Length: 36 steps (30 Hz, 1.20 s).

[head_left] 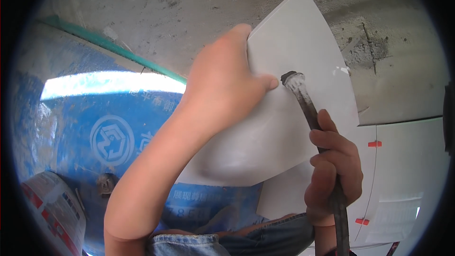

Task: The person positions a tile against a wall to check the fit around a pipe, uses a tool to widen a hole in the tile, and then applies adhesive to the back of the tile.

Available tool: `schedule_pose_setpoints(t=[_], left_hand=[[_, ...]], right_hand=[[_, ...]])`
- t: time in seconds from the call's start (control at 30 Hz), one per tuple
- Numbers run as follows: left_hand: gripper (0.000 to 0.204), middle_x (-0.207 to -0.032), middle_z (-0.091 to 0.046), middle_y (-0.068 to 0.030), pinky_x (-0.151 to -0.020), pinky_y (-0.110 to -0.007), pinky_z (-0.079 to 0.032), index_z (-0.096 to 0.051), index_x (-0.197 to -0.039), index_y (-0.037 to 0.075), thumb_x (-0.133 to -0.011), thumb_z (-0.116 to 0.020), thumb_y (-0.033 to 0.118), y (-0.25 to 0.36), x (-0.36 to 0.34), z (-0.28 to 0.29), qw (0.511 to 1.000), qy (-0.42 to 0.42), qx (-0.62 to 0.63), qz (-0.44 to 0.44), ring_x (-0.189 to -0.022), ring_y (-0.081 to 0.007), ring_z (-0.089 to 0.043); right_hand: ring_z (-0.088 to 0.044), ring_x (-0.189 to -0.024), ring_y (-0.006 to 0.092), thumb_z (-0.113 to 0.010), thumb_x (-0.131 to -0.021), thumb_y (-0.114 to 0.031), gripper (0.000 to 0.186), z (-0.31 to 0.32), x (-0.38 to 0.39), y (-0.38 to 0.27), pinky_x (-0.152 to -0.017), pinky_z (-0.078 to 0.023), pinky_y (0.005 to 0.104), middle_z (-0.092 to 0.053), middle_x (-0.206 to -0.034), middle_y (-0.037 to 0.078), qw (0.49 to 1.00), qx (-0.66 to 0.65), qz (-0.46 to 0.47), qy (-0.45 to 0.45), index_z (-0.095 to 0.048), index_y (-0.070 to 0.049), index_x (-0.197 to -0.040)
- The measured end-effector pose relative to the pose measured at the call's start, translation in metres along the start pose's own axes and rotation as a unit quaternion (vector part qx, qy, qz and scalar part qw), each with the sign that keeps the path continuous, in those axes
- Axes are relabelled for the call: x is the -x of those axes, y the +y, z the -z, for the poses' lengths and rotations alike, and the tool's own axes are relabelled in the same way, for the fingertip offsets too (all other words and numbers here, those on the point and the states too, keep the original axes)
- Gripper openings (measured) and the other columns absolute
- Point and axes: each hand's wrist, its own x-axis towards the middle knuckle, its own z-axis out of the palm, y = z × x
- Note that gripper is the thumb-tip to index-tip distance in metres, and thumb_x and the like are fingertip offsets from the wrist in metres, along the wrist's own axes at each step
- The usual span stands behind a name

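Note:
A white tile (303, 42) with a slanted, angular outline is held up in front of me. My left hand (222, 73) grips its left edge, thumb on the glossy face and the other fingers mostly hidden behind it. My right hand (336, 168) is wrapped around the shaft of a dark bar-like tool (310, 111). The tool's thick head is dusted white, with a dark tip, and lies over the tile's face close to my left thumb. I cannot tell whether the head touches the tile or exactly what kind of tool it is.
Blue printed sheeting (76, 132) covers the floor at left, beside a green strip (118, 54) and a bare concrete surface (189, 0). Laid white tiles (403, 161) with red clips (375, 144) are at right. A printed bag (57, 208) stands lower left.

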Motion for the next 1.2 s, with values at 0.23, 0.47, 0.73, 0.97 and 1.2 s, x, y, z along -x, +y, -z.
schedule_pose_setpoints(t=[0.23,0.47,0.73,0.97,1.2], left_hand=[[0.044,-0.090,-0.068,-0.0192,-0.077,-0.037,-0.053,-0.059,-0.107,-0.004,-0.072,-0.079,0.010,0.003,-0.001,0.001,1.000,-0.005,-0.016,0.014,-0.083,-0.0281,-0.067],[0.043,-0.091,-0.067,-0.0190,-0.078,-0.037,-0.053,-0.058,-0.107,-0.004,-0.072,-0.078,0.010,0.001,-0.001,0.000,1.000,-0.002,-0.004,0.015,-0.085,-0.0286,-0.067],[0.043,-0.092,-0.067,-0.0200,-0.077,-0.038,-0.052,-0.059,-0.106,-0.004,-0.071,-0.079,0.010,0.001,0.000,0.001,1.000,0.002,-0.028,0.010,-0.085,-0.0295,-0.067],[0.042,-0.085,-0.066,-0.0210,-0.072,-0.039,-0.051,-0.059,-0.100,-0.003,-0.069,-0.081,0.013,0.000,-0.001,0.001,1.000,0.002,0.000,0.010,-0.079,-0.0315,-0.066],[0.043,-0.082,-0.064,-0.0209,-0.072,-0.040,-0.051,-0.056,-0.099,-0.004,-0.069,-0.081,0.014,0.000,-0.002,0.002,1.000,-0.002,-0.010,0.001,-0.077,-0.0360,-0.063]], right_hand=[[-0.060,-0.114,0.0420,-0.049,-0.098,-0.019,0.027,0.000,-0.003,-0.004,-0.098,-0.050,0.0477,-0.064,-0.103,0.022,1.000,0.007,0.001,0.001,-0.052,0.000,-0.079],[-0.060,-0.113,0.0413,-0.050,-0.098,-0.022,0.029,0.002,-0.003,-0.003,-0.098,-0.049,0.0482,-0.065,-0.103,0.022,1.000,-0.001,0.006,0.019,-0.053,0.001,-0.080],[-0.060,-0.114,0.0408,-0.047,-0.100,-0.025,0.034,-0.001,-0.006,-0.007,-0.100,-0.047,0.0498,-0.065,-0.102,0.021,0.999,0.010,-0.003,0.049,-0.052,0.001,-0.078],[-0.060,-0.113,0.0404,-0.049,-0.099,-0.025,0.034,-0.003,-0.010,-0.011,-0.100,-0.047,0.0491,-0.065,-0.103,0.022,0.998,0.000,-0.030,0.054,-0.053,0.001,-0.078],[-0.061,-0.113,0.0402,-0.048,-0.100,-0.026,0.036,-0.010,-0.014,-0.013,-0.098,-0.048,0.0484,-0.065,-0.102,0.022,0.999,0.005,-0.027,0.031,-0.053,0.002,-0.077]])
